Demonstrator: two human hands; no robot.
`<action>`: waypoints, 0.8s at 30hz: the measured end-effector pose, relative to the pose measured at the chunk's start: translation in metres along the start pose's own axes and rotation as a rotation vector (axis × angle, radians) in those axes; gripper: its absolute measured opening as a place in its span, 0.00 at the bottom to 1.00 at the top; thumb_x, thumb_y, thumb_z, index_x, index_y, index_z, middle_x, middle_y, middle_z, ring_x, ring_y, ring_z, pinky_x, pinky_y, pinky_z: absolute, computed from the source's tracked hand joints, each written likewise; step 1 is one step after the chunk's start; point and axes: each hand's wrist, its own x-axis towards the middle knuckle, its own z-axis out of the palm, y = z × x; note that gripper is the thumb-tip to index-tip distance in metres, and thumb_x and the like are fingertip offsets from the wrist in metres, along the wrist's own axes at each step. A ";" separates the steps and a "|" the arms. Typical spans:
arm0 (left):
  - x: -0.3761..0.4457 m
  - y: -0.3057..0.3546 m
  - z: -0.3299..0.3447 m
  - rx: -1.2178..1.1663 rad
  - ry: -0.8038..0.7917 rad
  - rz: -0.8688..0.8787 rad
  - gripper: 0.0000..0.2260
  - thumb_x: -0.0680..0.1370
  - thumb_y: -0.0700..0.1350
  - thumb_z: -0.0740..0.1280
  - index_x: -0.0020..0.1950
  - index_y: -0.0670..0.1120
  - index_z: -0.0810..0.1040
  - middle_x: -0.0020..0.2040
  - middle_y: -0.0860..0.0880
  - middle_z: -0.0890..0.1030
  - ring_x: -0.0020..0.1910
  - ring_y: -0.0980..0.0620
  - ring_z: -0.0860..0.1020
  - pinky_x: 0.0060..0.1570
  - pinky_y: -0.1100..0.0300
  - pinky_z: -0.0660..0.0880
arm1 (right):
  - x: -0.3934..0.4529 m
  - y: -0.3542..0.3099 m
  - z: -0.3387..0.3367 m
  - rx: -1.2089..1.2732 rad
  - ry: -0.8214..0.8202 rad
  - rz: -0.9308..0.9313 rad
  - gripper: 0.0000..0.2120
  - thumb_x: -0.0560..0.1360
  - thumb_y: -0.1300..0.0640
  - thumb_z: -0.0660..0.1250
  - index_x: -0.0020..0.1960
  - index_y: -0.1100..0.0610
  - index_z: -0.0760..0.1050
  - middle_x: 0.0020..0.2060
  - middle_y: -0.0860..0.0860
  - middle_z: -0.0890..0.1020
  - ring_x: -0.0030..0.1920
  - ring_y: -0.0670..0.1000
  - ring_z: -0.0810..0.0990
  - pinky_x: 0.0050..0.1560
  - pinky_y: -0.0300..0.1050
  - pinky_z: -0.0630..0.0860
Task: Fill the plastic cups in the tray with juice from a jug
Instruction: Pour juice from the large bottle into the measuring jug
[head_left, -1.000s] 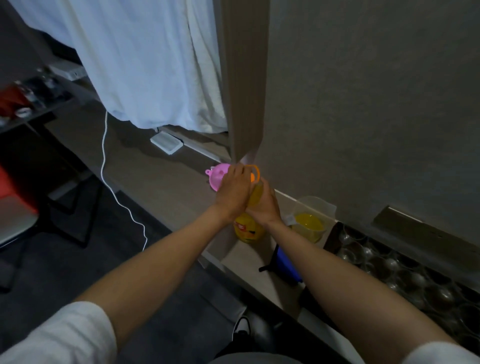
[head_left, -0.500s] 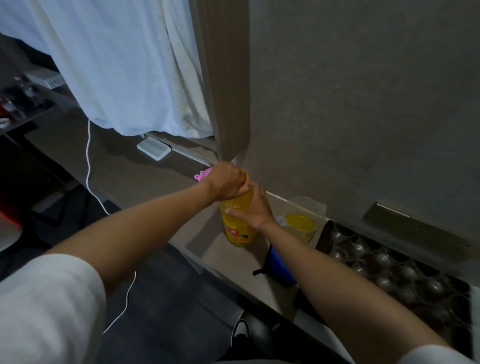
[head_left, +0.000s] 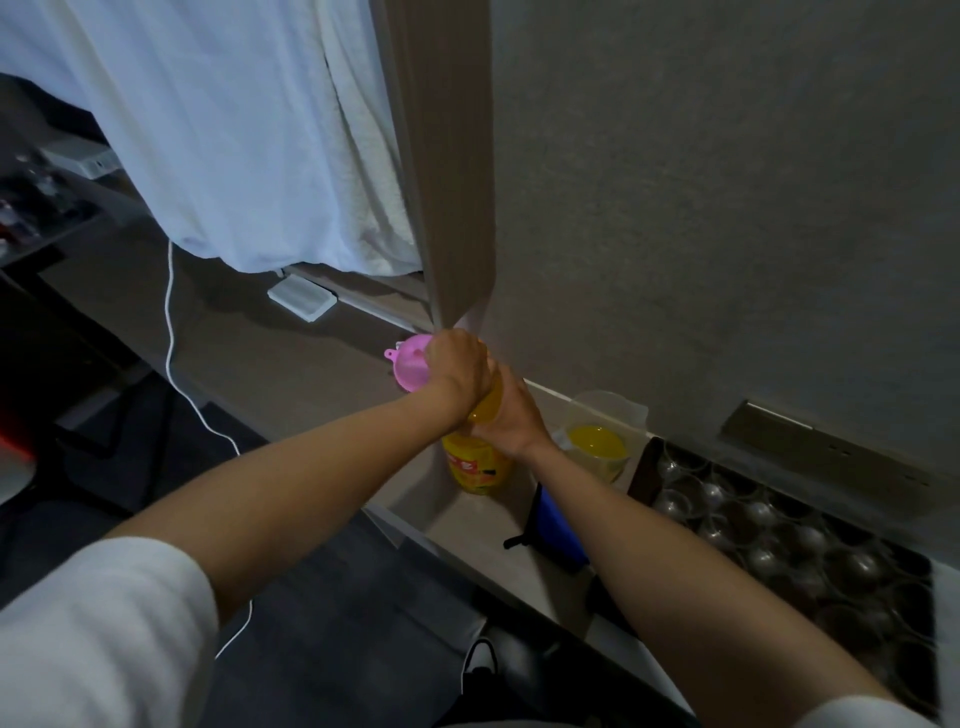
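Head view: both hands were on the yellow juice bottle, which stood upright on the desk against the grey wall. Left hand was clamped over the bottle top, fingers curled round it; cap itself hidden under the hand. Right hand gripped the bottle's neck and shoulder just below, fingers wrapped round it, touching the left hand. A pink funnel sat just behind the left hand, partly hidden by it. The clear jug stood on the desk just right of the bottle, yellow juice in its lower part, well short of the rim. Right of the jug, the black tray held rows of clear plastic cups; too dim to tell if any had juice. A blue object with a black strap lay at the desk's front edge under the right forearm; can't tell what it was. Further left: white curtain, a white cable running down to the floor, a small white box on the desk.
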 end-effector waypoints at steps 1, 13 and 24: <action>0.000 0.003 -0.001 -0.013 0.000 -0.031 0.17 0.84 0.51 0.56 0.56 0.48 0.84 0.49 0.49 0.83 0.47 0.50 0.82 0.34 0.58 0.64 | 0.000 0.000 0.000 -0.005 0.002 -0.002 0.49 0.57 0.44 0.86 0.73 0.46 0.66 0.68 0.48 0.75 0.68 0.51 0.74 0.66 0.45 0.72; -0.008 -0.015 0.018 -0.193 0.155 0.244 0.19 0.86 0.52 0.51 0.70 0.41 0.65 0.56 0.39 0.81 0.52 0.36 0.81 0.37 0.51 0.66 | -0.004 0.001 -0.005 0.032 0.010 0.044 0.46 0.54 0.38 0.81 0.66 0.50 0.68 0.63 0.53 0.77 0.62 0.55 0.76 0.59 0.49 0.75; 0.012 -0.049 0.025 -0.233 0.105 0.513 0.27 0.81 0.66 0.49 0.65 0.45 0.65 0.52 0.38 0.81 0.47 0.36 0.82 0.46 0.45 0.80 | -0.004 0.003 -0.002 0.050 -0.002 0.050 0.44 0.58 0.44 0.85 0.69 0.49 0.68 0.66 0.53 0.74 0.65 0.54 0.75 0.64 0.52 0.75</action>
